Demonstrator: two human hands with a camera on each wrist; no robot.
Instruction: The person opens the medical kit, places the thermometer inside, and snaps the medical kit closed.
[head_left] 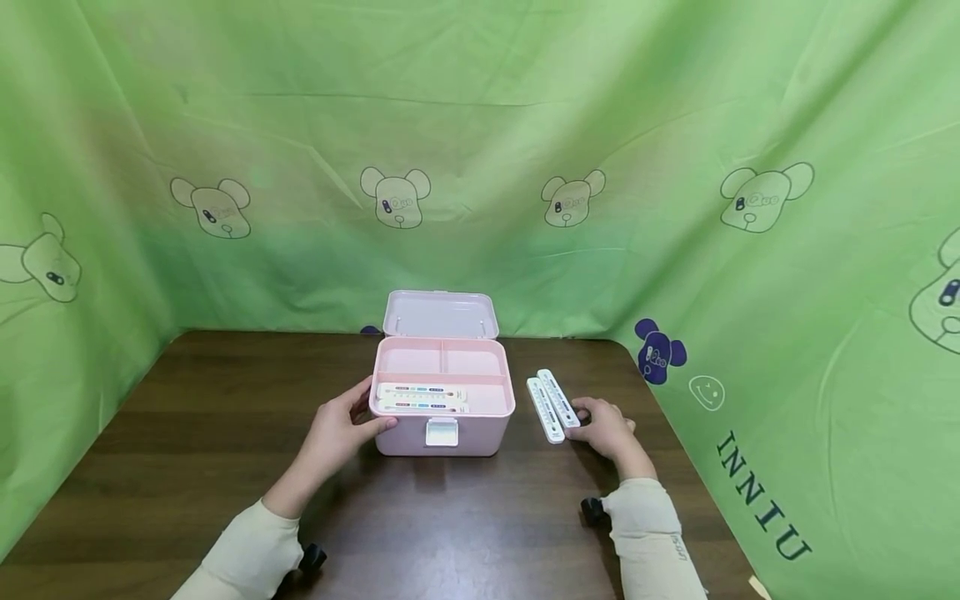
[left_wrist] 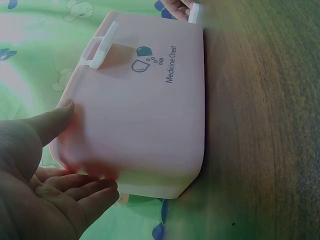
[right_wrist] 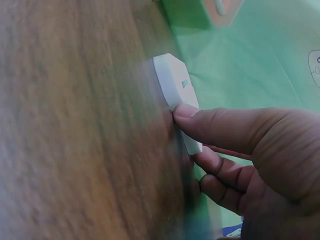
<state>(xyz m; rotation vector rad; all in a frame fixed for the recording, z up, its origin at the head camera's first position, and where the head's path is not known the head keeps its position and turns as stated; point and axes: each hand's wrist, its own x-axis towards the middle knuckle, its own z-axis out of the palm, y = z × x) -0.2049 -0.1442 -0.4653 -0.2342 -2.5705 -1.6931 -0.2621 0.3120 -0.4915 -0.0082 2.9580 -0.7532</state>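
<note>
A pink medicine box (head_left: 476, 433) stands with its lid (head_left: 441, 315) raised; "Medicine Chest" is printed on its front. My left hand (head_left: 341, 427) is at its front left corner, thumb on the front face and fairly straight fingers along the side. Two slim white cases with colored marks (head_left: 422, 400) lie in the front compartment. To the right of the box, a slim white case (head_left: 545, 410) lies beside another slim white case (head_left: 558, 398) on the table. My right hand (head_left: 606, 429) pinches the right-hand case's near end between thumb and fingers, as the white case (right_wrist: 175, 82) shows in the right wrist view.
Two smaller compartments (head_left: 408, 358) take up the back of the box, and a white latch (head_left: 442, 432) sits on its front. The dark wooden table (head_left: 210, 433) meets a green printed cloth (head_left: 480, 100) at the back and sides.
</note>
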